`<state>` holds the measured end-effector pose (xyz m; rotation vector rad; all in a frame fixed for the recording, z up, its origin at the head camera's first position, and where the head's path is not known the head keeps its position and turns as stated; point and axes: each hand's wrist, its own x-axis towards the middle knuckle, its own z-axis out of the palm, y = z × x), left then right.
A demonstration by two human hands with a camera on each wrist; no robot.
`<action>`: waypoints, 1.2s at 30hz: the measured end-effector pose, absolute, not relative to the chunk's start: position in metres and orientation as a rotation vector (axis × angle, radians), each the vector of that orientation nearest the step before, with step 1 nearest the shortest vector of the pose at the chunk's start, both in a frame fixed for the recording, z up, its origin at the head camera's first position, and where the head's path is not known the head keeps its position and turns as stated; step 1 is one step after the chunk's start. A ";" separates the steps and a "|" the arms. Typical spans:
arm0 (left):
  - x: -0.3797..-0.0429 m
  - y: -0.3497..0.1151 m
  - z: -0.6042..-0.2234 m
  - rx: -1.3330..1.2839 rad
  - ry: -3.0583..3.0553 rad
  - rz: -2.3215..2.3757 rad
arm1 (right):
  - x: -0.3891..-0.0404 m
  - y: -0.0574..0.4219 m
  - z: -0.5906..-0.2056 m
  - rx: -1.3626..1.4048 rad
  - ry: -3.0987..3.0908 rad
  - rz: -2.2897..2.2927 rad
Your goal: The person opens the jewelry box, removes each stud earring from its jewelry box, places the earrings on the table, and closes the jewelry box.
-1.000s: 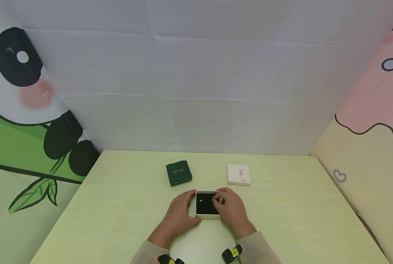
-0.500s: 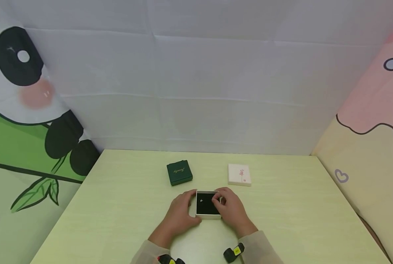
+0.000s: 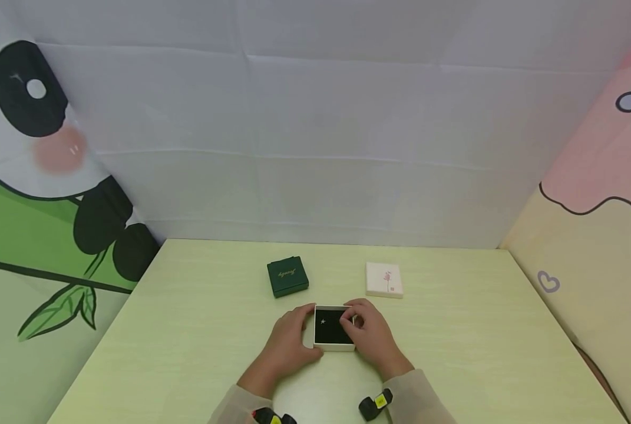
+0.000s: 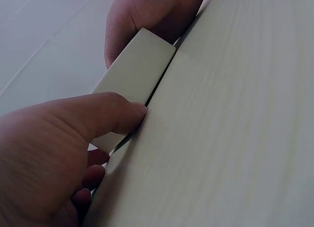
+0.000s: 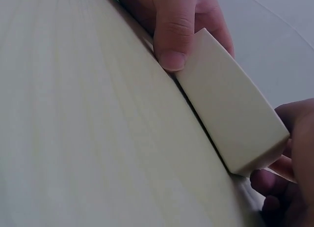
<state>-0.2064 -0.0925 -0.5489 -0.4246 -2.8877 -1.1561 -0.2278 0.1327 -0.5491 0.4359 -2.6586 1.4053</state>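
A small white open box [image 3: 334, 348] with a black pad inside lies on the table in front of me. On the pad's left part sits a tiny silver star, seemingly a piece of jewellery [image 3: 323, 321]. My left hand [image 3: 293, 340] grips the box's left end; its thumb [image 4: 128, 116] lies on the near wall. Over the pad's right part, my right hand [image 3: 370, 335] has thumb and index fingertips together, and whatever may be between them is hidden. In the right wrist view, its lower fingers [image 5: 269, 184] are beside the box's right end.
A dark green box [image 3: 287, 277] with gold lettering stands on the table [image 3: 188, 330] behind the left hand. Behind the right hand lies a white lid [image 3: 383, 280] printed with a pink flower. White cloth [image 3: 315, 118] hangs along the back, with printed walls on both sides.
Almost nothing differs. My right hand has shifted very slightly over the pad; the left hand, the box and the star stay where they were.
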 end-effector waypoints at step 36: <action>-0.201 -0.097 -0.551 -0.439 -2.883 -1.181 | -0.237 0.199 -0.544 -0.032 -2.609 1.324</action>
